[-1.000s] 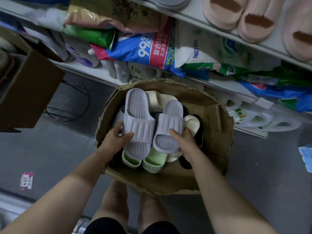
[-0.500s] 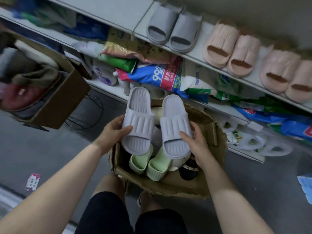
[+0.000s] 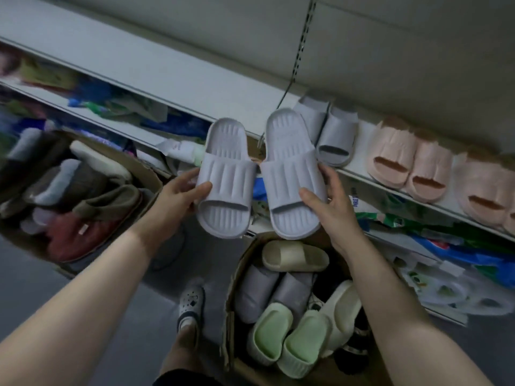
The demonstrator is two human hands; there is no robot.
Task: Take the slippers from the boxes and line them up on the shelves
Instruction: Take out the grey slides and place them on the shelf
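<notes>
I hold a pair of pale lilac ribbed slippers up in front of the shelf. My left hand (image 3: 178, 195) grips the left slipper (image 3: 226, 179) by its strap. My right hand (image 3: 331, 201) grips the right slipper (image 3: 292, 174) the same way. Below them stands an open cardboard box (image 3: 231, 316) with green slippers (image 3: 281, 335), grey, beige and cream ones inside. The white shelf (image 3: 145, 65) behind carries a grey pair (image 3: 331, 135) and pink pairs (image 3: 409, 160) lined up on its right part.
A second cardboard box (image 3: 150, 176) at the left holds brown, red and white fluffy slippers. The lower shelf is packed with coloured plastic bags (image 3: 473, 246). A perforated metal upright (image 3: 302, 43) runs up the back wall. My foot in a white clog (image 3: 191, 305) stands on the grey floor.
Both hands have lifted the lilac pair out of the box and up to shelf height. The view has tilted up, showing more of the upper shelf and the box's remaining slippers.
</notes>
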